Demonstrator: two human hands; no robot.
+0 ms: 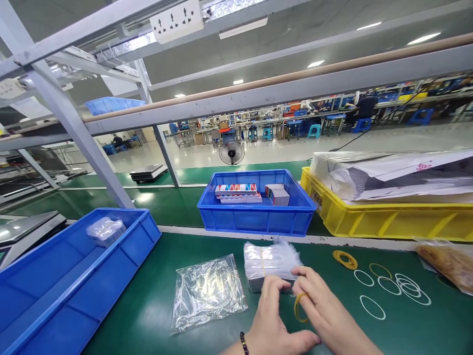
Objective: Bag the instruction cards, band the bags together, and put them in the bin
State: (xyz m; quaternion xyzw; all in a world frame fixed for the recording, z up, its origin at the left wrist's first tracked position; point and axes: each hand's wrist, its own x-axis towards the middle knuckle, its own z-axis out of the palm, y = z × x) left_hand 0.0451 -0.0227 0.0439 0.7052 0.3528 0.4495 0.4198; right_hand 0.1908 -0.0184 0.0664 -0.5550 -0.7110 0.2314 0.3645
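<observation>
A thick bundle of clear plastic bags (273, 259) lies on the green table with a thin yellow band across its top. My left hand (271, 315) is at the front edge of this bundle, its fingers bent against it and the thumb apart. On the right, my right hand (320, 303) reaches to the bundle's near right corner, with a yellow rubber band (296, 310) looped at its fingers. Just left of the bundle lies a flat clear plastic bag (209, 291).
Loose white bands (373, 307) and a yellow band pile (345, 259) lie rightward, beside a bag of brown bands (447, 264). Blue bins (256, 220) (121, 251) stand behind and left; a yellow bin (388, 222) is at back right. A metal post (79, 125) rises leftward.
</observation>
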